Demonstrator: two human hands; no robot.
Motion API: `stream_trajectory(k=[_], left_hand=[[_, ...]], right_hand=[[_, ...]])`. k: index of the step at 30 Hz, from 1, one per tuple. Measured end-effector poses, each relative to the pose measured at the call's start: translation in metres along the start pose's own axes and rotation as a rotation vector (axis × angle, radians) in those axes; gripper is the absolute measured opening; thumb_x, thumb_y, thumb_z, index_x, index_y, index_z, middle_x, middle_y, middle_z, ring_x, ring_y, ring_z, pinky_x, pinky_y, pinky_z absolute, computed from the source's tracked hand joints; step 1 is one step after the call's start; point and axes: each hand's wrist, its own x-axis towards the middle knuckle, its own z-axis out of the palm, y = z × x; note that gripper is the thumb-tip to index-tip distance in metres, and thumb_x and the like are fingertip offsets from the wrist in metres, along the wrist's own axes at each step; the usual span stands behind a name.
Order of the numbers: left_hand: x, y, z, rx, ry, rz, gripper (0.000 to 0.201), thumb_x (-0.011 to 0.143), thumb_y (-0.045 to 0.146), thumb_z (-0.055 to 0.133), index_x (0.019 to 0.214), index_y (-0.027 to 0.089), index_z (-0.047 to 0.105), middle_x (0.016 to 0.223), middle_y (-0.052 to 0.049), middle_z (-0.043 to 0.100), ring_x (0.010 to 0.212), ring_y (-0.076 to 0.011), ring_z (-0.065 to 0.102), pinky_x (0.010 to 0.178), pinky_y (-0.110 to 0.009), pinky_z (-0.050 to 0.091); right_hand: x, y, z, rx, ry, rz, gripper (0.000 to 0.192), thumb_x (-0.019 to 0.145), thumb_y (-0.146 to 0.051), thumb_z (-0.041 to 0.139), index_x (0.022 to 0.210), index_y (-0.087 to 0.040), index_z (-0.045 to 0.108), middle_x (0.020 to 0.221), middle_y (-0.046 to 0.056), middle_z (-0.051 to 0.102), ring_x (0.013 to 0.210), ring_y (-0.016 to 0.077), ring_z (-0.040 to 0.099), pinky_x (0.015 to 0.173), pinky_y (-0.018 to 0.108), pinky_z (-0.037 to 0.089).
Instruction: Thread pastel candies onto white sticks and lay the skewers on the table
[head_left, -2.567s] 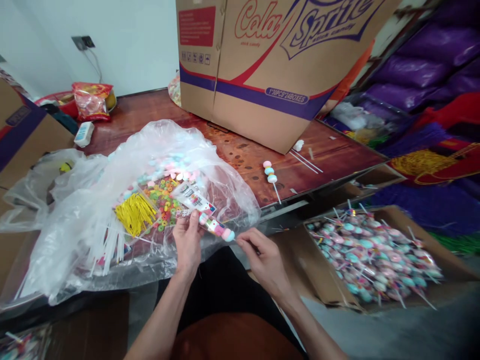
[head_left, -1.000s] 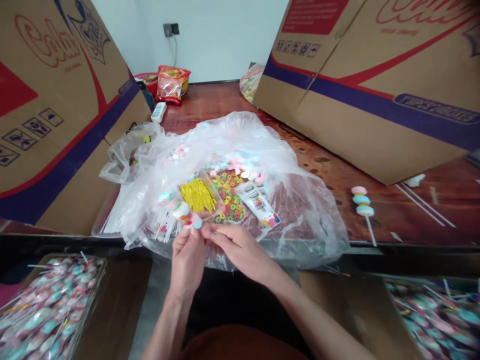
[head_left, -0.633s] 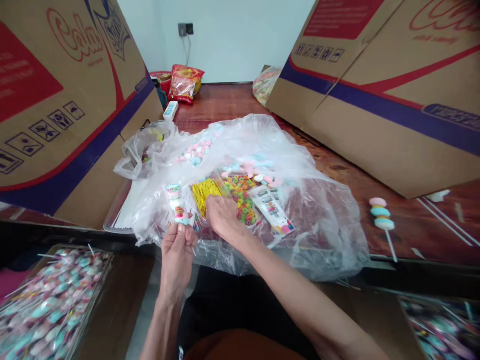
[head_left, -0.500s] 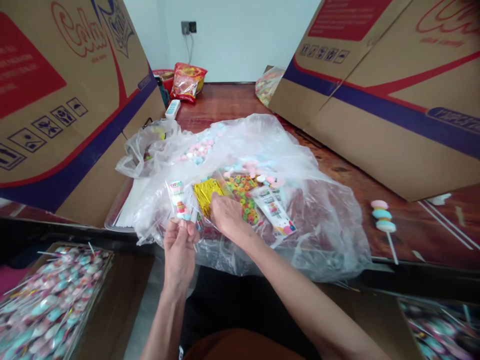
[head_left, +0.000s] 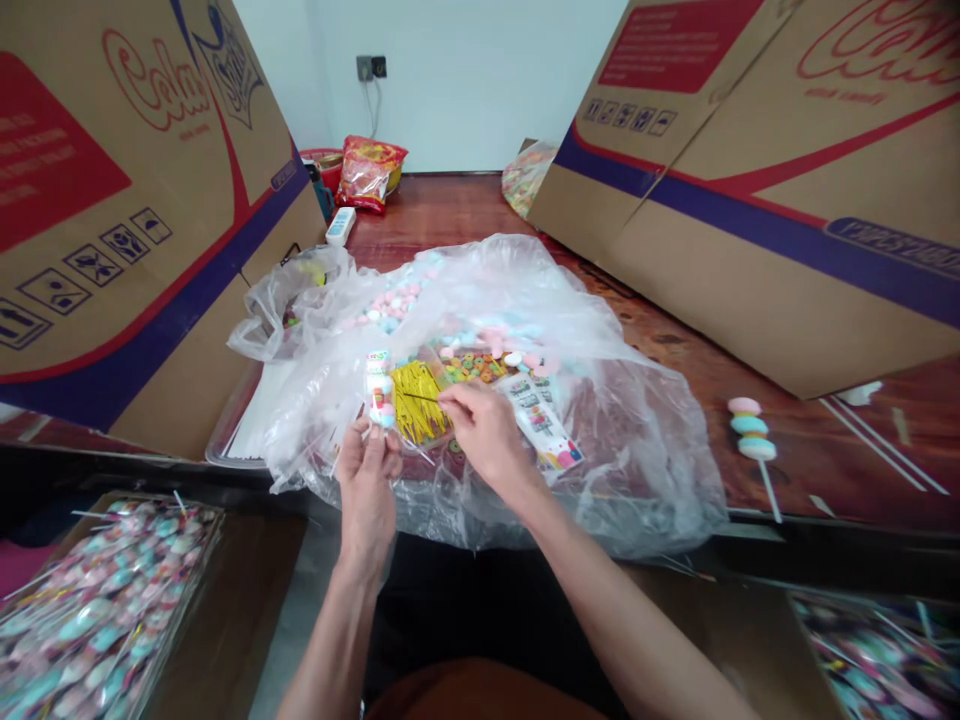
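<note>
Brown table (head_left: 450,215), centre frame, cluttered with a plastic sheet (head_left: 600,400). Your left hand (head_left: 365,478) pinches a wrapped candy stick (head_left: 379,388) upright; right hand (head_left: 484,435) pinches one gold twist tie (head_left: 421,397) above the tie pile (head_left: 417,405). Loose grip likely drops the thin tie.

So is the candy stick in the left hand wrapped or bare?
Wrapped: the candy stick, held upright by the left hand, sits in a printed clear sleeve. The right hand pinches a gold twist tie.

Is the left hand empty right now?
No, the left hand holds a wrapped candy stick upright by its lower end, next to the yellow twist ties.
</note>
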Motion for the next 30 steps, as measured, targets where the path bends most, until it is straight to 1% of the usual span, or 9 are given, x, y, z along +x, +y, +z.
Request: stream_trajectory(k=[3, 6, 10, 14, 19, 22, 25, 28, 30], left_hand=[[-0.006, -0.009, 0.009, 0.071, -0.039, 0.013, 0.026, 0.082, 0.033, 0.072, 0.094, 0.023, 0.051, 0.065, 0.007, 0.053, 0.051, -0.0052, 0.034, 0.050, -0.017, 0.028], [-0.014, -0.022, 0.019, 0.115, -0.160, -0.033, 0.021, 0.084, 0.031, 0.069, 0.087, 0.022, 0.050, 0.068, 0.007, 0.050, 0.053, -0.0058, 0.037, 0.052, -0.018, 0.029], [-0.023, -0.035, 0.027, 0.174, -0.279, -0.088, 0.018, 0.084, 0.031, 0.067, 0.083, 0.021, 0.052, 0.070, 0.006, 0.049, 0.056, -0.0070, 0.037, 0.053, -0.020, 0.032], [-0.029, -0.042, 0.032, 0.281, -0.359, -0.062, 0.018, 0.082, 0.031, 0.070, 0.082, 0.020, 0.056, 0.071, 0.004, 0.052, 0.059, -0.0084, 0.041, 0.055, -0.021, 0.034], [-0.036, -0.050, 0.047, 0.254, -0.356, -0.041, 0.025, 0.083, 0.038, 0.073, 0.079, 0.018, 0.058, 0.067, 0.003, 0.053, 0.057, -0.0069, 0.039, 0.053, -0.019, 0.032], [-0.039, -0.049, 0.057, 0.131, -0.348, -0.201, 0.031, 0.078, 0.037, 0.078, 0.075, 0.016, 0.055, 0.062, 0.004, 0.050, 0.049, -0.0032, 0.030, 0.047, -0.016, 0.025], [-0.040, -0.041, 0.062, 0.002, -0.379, -0.464, 0.034, 0.073, 0.030, 0.083, 0.074, 0.015, 0.053, 0.058, 0.006, 0.046, 0.046, -0.0011, 0.022, 0.043, -0.013, 0.020], [-0.041, -0.033, 0.063, -0.124, -0.463, -0.755, 0.034, 0.071, 0.021, 0.084, 0.074, 0.015, 0.050, 0.056, 0.009, 0.034, 0.046, -0.0013, 0.017, 0.039, -0.011, 0.014], [-0.043, -0.032, 0.064, -0.163, -0.511, -0.884, 0.033, 0.072, 0.018, 0.082, 0.074, 0.016, 0.049, 0.057, 0.010, 0.029, 0.046, -0.0017, 0.017, 0.038, -0.010, 0.012]], right_hand=[[-0.024, 0.006, -0.009, 0.400, -0.011, 0.063, 0.011, 0.083, -0.023, 0.065, 0.077, -0.019, 0.073, 0.073, 0.002, 0.070, 0.067, 0.0161, 0.061, 0.063, 0.027, 0.046], [-0.046, 0.008, -0.013, 0.595, -0.072, 0.189, 0.011, 0.078, -0.028, 0.068, 0.074, -0.019, 0.072, 0.068, 0.000, 0.068, 0.062, 0.0140, 0.059, 0.059, 0.025, 0.045], [-0.059, 0.016, -0.019, 0.665, -0.061, 0.303, 0.012, 0.076, -0.028, 0.068, 0.069, -0.018, 0.068, 0.062, -0.002, 0.063, 0.057, 0.0118, 0.055, 0.055, 0.024, 0.043], [-0.063, 0.027, -0.032, 0.686, -0.069, 0.339, 0.016, 0.075, -0.030, 0.067, 0.066, -0.018, 0.063, 0.059, -0.002, 0.062, 0.056, 0.0128, 0.057, 0.056, 0.025, 0.044], [-0.075, 0.030, -0.042, 0.646, -0.006, 0.351, 0.017, 0.080, -0.031, 0.063, 0.069, -0.019, 0.058, 0.058, -0.003, 0.057, 0.055, 0.0117, 0.053, 0.054, 0.023, 0.041], [-0.086, 0.029, -0.041, 0.711, 0.036, 0.350, 0.017, 0.086, -0.034, 0.059, 0.076, -0.020, 0.056, 0.063, -0.005, 0.052, 0.054, 0.0095, 0.045, 0.051, 0.022, 0.037], [-0.094, 0.031, -0.045, 0.844, 0.024, 0.335, 0.020, 0.089, -0.038, 0.056, 0.080, -0.021, 0.052, 0.067, -0.005, 0.046, 0.053, 0.0085, 0.038, 0.048, 0.021, 0.033], [-0.098, 0.035, -0.059, 0.885, -0.012, 0.235, 0.021, 0.089, -0.036, 0.058, 0.078, -0.021, 0.049, 0.072, -0.004, 0.042, 0.057, 0.0087, 0.037, 0.049, 0.021, 0.033], [-0.099, 0.039, -0.070, 0.808, -0.027, 0.152, 0.020, 0.090, -0.034, 0.057, 0.078, -0.021, 0.047, 0.074, -0.004, 0.042, 0.061, 0.0095, 0.039, 0.052, 0.021, 0.035]])
